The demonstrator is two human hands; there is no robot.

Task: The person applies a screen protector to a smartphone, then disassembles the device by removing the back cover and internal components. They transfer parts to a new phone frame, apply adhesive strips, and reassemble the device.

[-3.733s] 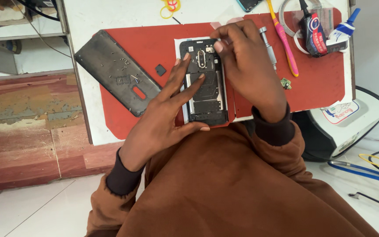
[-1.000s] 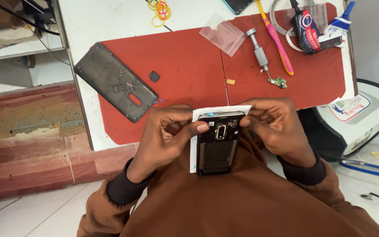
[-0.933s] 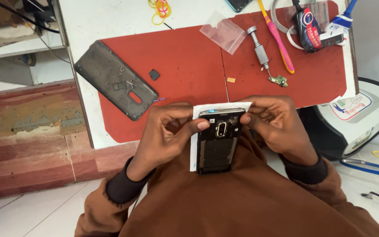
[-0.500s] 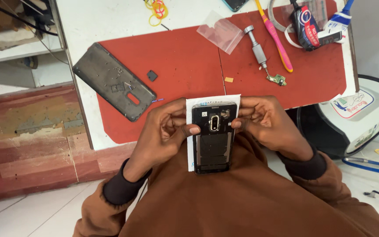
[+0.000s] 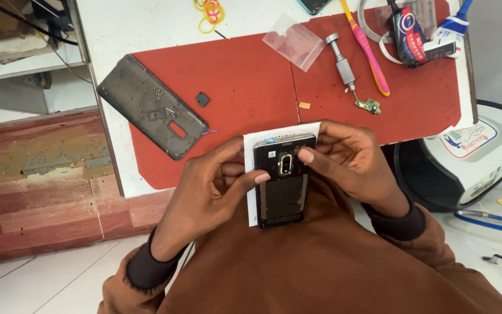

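Note:
An opened black phone point(image 5: 281, 192), its back cover off, lies on a white sheet or box point(image 5: 250, 151) at the table's near edge, over my lap. My left hand point(image 5: 207, 195) grips its left side, thumb pressing on the upper left by the camera ring. My right hand point(image 5: 350, 157) holds the upper right corner, thumb tip resting beside the camera module. The removed grey back cover point(image 5: 152, 113) lies on the red mat point(image 5: 245, 81) to the upper left.
On the mat: a small black part point(image 5: 203, 99), a clear plastic bag point(image 5: 300, 42), a metal screwdriver point(image 5: 341, 64), a pink tool point(image 5: 367, 49), a small green circuit board point(image 5: 369, 106). A glue tube point(image 5: 407, 32) is at the top right, yellow rubber bands point(image 5: 209, 11) at the top.
The phone was brought from the mat toward me onto the white sheet. Over the last second both hands shifted slightly; my thumbs now press by the camera module.

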